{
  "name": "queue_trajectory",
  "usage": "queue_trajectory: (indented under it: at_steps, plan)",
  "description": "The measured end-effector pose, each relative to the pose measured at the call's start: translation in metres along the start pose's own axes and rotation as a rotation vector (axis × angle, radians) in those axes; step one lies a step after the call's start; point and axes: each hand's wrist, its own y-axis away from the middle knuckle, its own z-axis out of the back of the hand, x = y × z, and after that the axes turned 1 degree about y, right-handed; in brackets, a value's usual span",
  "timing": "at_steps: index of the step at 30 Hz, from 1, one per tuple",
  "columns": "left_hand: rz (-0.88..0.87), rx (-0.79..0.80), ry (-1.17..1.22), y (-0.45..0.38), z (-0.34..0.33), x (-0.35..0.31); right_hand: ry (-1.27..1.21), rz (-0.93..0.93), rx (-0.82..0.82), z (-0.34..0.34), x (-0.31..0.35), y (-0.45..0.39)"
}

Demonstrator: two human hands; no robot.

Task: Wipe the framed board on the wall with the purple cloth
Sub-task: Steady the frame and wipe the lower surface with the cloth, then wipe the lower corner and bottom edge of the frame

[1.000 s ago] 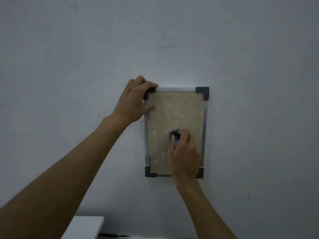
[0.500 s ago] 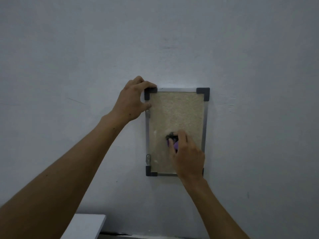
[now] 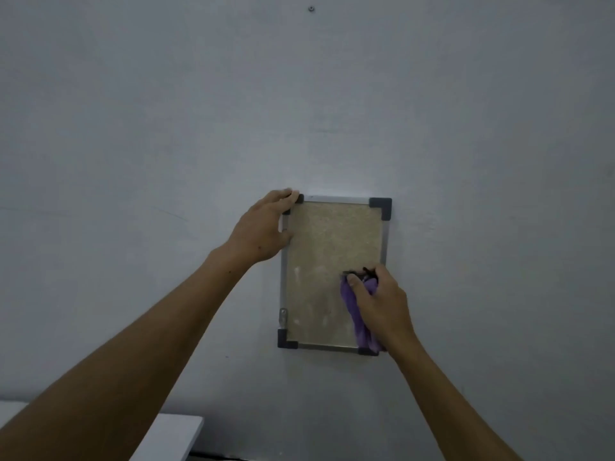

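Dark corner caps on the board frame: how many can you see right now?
4. Top right cap is fully clear; bottom left cap is clear; top left cap is mostly under the left hand; bottom right cap peeks out below the purple cloth.

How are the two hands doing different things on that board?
The left hand holds the framed board at its top left corner, while the right hand works low on the right side. The left hand's grip is on the frame; the right hand's is on the purple cloth. Both touch the board.
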Motion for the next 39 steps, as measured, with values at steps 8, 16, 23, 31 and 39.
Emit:
queue_trajectory:
  at_steps: [8,16,23,31,39]
  plan:
    - [0.276,0.117,0.330,0.062,-0.006,-0.036,-0.549,-0.495,0.218,0.012,0.039,0.005]
    - [0.580,0.367,0.803,0.099,-0.024,-0.066,-0.634,-0.531,0.448,0.012,0.094,0.040]
    - [0.631,0.205,0.989,0.105,-0.032,-0.057,-0.755,-0.568,0.729,0.040,0.094,0.031]
    - [0.726,0.010,0.841,0.089,-0.030,-0.028,-0.021,-0.124,0.447,0.068,0.079,-0.029]
    - [0.444,-0.061,0.660,0.068,-0.031,0.004,0.553,0.435,0.049,0.064,0.078,-0.093]
